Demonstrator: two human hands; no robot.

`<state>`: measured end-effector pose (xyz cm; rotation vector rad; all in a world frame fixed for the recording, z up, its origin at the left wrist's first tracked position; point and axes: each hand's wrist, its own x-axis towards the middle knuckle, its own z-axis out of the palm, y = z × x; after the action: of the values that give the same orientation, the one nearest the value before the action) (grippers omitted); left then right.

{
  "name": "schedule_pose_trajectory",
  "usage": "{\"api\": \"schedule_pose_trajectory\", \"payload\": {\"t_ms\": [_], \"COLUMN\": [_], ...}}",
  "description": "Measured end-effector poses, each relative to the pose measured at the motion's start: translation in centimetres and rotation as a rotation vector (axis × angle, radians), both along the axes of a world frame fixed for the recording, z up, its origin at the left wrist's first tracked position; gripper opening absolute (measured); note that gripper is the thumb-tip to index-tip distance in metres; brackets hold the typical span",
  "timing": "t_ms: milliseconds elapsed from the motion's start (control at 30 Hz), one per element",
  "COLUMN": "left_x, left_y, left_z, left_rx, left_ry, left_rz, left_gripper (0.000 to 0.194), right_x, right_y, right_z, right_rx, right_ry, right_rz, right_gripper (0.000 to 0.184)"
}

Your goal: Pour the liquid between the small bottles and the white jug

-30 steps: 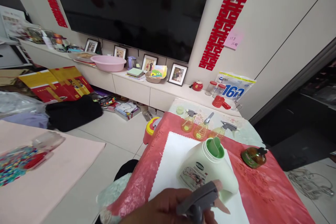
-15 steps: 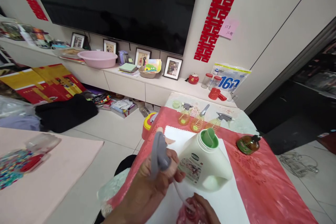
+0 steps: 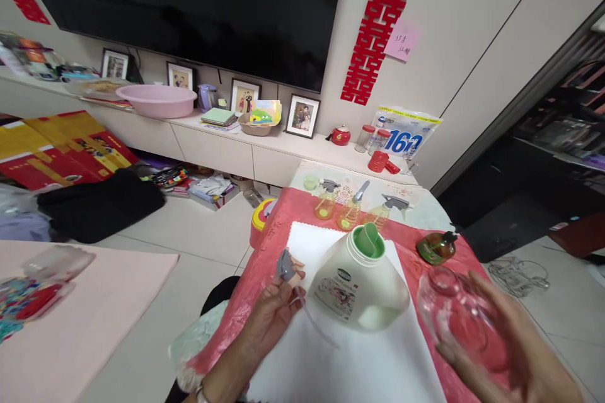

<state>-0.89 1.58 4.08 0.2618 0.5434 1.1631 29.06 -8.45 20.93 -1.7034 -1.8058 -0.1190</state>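
Observation:
My left hand (image 3: 271,305) grips a grey spray nozzle (image 3: 285,264), and its thin clear dip tube (image 3: 316,322) hangs toward the white paper (image 3: 302,362). Off to the right, my right hand (image 3: 524,346) is wrapped around a clear pink bottle (image 3: 460,318) with its mouth uncovered. Between the hands stands a large whitish detergent jug (image 3: 354,289), capless, with a green pouring spout (image 3: 368,240) in its neck. Behind the jug are several yellowish spray bottles with grey heads, among them one bottle (image 3: 325,204) at the left. A brown pump bottle (image 3: 435,247) sits on the right.
The table has a red plastic cover (image 3: 265,264). At left, a pink-topped table (image 3: 127,277) holds colourful small pieces. Along the wall, a low cabinet (image 3: 212,154) carries a pink basin (image 3: 158,102), framed photos and jars. A yellow-and-red stool (image 3: 259,221) stands beside the table.
The nozzle's tube has come out of the pink bottle. My right hand has carried the bottle up and to the right, while my left hand has lowered slightly with the nozzle.

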Motion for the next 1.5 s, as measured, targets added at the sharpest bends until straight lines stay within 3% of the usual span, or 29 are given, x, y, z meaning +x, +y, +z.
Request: {"api": "schedule_pose_trajectory", "payload": {"t_ms": [67, 167, 367, 600, 967, 1500], "left_x": [0.4, 0.3, 0.1, 0.3, 0.4, 0.4], "left_y": [-0.5, -0.8, -0.7, -0.7, -0.8, -0.9], "left_z": [-1.4, -2.2, -2.5, -2.2, -2.3, -1.8], "left_rx": [0.004, 0.027, 0.013, 0.015, 0.048, 0.053], "left_ry": [0.012, 0.023, 0.031, 0.043, 0.056, 0.049], "left_rz": [-0.046, -0.074, -0.088, -0.093, -0.104, -0.097], "left_gripper": [0.046, 0.05, 0.055, 0.05, 0.042, 0.057], "right_x": [0.3, -0.1, -0.5, -0.7, -2.7, -3.0], "right_y": [1.9, 4.2, 6.6, 7.7, 7.9, 7.8], "right_z": [1.7, 3.1, 4.6, 6.2, 9.0, 10.6], "right_rx": [0.099, 0.188, 0.216, 0.218, 0.306, 0.291], "right_ry": [-0.176, -0.32, -0.571, -0.834, -1.07, -1.103], "right_rz": [0.057, 0.129, 0.217, 0.225, 0.236, 0.195], "right_gripper": [0.066, 0.06, 0.055, 0.05, 0.045, 0.043]}}
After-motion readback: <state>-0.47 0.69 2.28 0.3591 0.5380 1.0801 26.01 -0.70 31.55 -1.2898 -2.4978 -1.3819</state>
